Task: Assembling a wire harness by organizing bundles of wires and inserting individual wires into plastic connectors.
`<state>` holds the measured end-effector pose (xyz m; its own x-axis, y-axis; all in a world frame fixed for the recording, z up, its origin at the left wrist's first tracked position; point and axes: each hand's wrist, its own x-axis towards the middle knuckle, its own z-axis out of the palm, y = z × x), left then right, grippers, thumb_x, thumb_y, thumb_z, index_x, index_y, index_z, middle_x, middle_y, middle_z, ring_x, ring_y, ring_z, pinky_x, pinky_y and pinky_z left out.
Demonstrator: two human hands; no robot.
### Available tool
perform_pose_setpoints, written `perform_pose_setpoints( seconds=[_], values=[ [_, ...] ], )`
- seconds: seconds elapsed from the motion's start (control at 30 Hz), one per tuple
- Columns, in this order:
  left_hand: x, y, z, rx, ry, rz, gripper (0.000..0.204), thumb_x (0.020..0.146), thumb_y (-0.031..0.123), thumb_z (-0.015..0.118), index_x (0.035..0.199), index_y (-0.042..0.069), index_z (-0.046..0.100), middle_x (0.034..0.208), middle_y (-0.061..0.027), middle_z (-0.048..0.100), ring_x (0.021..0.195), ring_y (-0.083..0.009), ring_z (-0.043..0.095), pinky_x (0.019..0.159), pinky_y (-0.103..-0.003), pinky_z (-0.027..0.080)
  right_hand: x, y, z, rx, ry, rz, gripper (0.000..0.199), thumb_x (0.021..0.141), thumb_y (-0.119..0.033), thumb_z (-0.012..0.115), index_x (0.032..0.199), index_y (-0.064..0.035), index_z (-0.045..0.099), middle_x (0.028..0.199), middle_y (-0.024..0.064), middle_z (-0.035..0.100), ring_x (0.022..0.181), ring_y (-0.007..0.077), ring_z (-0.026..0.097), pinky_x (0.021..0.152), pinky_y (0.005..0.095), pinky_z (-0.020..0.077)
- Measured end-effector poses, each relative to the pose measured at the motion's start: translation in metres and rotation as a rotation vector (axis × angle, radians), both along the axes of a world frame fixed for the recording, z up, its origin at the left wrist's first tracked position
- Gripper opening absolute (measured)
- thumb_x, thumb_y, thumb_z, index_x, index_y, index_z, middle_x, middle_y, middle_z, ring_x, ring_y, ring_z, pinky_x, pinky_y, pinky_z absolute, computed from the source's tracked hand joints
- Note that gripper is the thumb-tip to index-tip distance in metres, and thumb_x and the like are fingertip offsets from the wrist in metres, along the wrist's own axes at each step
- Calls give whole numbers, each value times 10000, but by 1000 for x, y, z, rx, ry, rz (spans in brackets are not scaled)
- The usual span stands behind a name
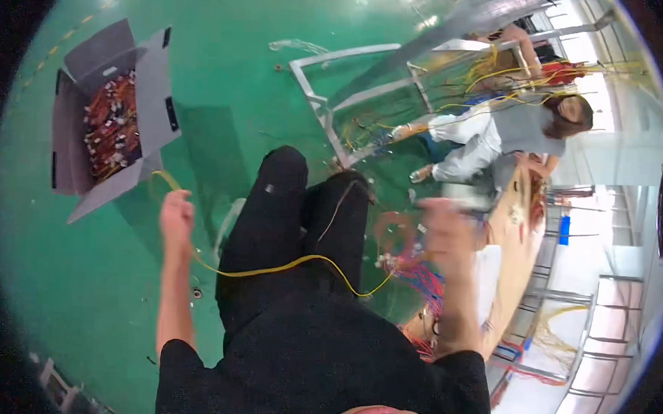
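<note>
An open grey box (156, 91) sits on the green floor (227, 50) at the far left, its flaps spread, filled with red and orange wires (111, 126). Just right of it, the left hand (176, 215) is stretched out over the floor with its grip closed around a yellow wire (271, 269). One end of the wire curls up from the fist toward the box; the rest sags across the black trousers (302, 206) and rises to the right, toward a bundle of red and blue wires (417, 272). The right hand (447, 236) is raised beside that bundle, too blurred to tell how far its grip is open or whether it has hold of the wire. Under and right of it lies a long wooden counter (517, 235), with wires on it. Beyond, near the top right, another person (494, 136) in grey crouches at a white frame (350, 98) strung with yellow wires.
</note>
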<state>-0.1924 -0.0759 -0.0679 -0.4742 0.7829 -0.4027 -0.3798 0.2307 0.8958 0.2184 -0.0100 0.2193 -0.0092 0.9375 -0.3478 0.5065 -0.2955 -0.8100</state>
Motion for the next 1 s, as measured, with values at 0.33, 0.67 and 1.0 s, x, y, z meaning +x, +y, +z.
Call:
perform_pose_setpoints(
  seconds=[0.33, 0.67, 1.0],
  values=[
    [209, -9, 127, 258, 914, -689, 139, 896, 171, 528, 974, 56, 528, 680, -164, 584, 630, -350, 606, 529, -448, 475, -85, 10, -123, -295, 763, 22, 386, 965, -274, 473, 1212, 20, 513, 954, 134, 654, 767, 184, 658, 719, 303, 539],
    [145, 80, 126, 92, -1111, -382, 421, 981, 284, 403, 1227, -55, 448, 966, -89, 601, 858, -198, 581, 754, -286, 506, -39, -13, -93, -280, 391, 261, 157, 910, -84, 520, 985, 1, 628, 683, -4, 521, 540, 15, 393, 427, 195, 284],
    [-83, 91, 31, 187, -641, 93, 185, 937, 116, 516, 1027, -45, 537, 752, -16, 510, 580, -55, 433, 468, -167, 372, 24, -40, -90, -274, 75, 918, 214, 822, 46, 551, 984, -35, 664, 804, 61, 672, 695, 127, 595, 624, 269, 466]
  ],
)
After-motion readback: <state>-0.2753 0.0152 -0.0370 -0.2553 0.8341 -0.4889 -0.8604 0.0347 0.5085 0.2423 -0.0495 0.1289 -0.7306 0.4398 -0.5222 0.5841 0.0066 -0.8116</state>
